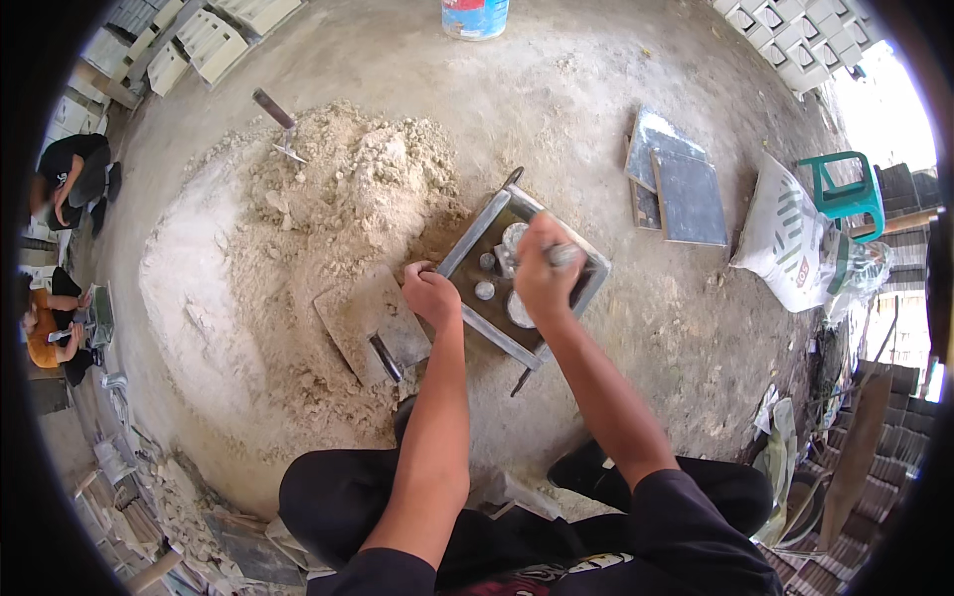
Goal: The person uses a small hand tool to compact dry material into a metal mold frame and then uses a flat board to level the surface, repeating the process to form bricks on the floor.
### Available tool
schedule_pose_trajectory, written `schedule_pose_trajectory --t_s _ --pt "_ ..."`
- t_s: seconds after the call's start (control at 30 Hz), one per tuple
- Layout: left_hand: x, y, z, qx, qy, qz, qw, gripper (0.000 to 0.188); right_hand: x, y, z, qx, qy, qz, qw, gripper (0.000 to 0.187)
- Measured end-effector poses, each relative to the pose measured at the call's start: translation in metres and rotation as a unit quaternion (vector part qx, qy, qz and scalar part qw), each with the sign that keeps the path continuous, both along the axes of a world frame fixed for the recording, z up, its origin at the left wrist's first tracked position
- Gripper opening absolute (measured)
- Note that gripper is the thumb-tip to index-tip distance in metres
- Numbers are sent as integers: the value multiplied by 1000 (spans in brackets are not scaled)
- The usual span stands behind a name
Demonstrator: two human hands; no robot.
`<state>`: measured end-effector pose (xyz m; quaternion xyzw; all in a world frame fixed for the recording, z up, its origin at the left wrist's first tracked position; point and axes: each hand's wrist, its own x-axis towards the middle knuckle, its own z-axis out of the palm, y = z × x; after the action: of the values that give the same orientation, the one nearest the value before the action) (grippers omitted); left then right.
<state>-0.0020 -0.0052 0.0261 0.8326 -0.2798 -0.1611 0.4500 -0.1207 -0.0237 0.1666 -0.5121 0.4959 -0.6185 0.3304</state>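
A square metal mould frame (pixel 500 338) with a loop handle at the far corner rests on the floor in front of me. Round grey knobs (pixel 485 290) stand up from the brown surface inside it. My left hand (pixel 433 295) is closed at the frame's left side bar. Over the mould, my right hand (pixel 549 273) is wrapped round a grey tool with a rounded end (pixel 564 255); its lower part is hidden by the hand. Left of the mould, a dusty flat plate (pixel 353 313) with a dark bar handle (pixel 386 358) lies against the sand.
A heap of pale sand (pixel 328 199) spreads at the left, with a tool's handle (pixel 273 107) sticking up. Dark flat boards (pixel 691 199), a white sack (pixel 780 238) and a green stool (pixel 845 189) are at the right. A bucket (pixel 475 18) stands far ahead. Two people crouch at far left.
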Motion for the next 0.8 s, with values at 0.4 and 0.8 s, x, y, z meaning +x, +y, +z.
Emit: schedule_pose_trajectory --t_s 0.4,0.8 --pt "9 -2 -4 -10 -2 16 1000 26 18 -70 22 42 97 55 993 39" --pt "10 -1 -5 -25 -26 -21 999 26 20 -76 8 91 40 3 995 44"
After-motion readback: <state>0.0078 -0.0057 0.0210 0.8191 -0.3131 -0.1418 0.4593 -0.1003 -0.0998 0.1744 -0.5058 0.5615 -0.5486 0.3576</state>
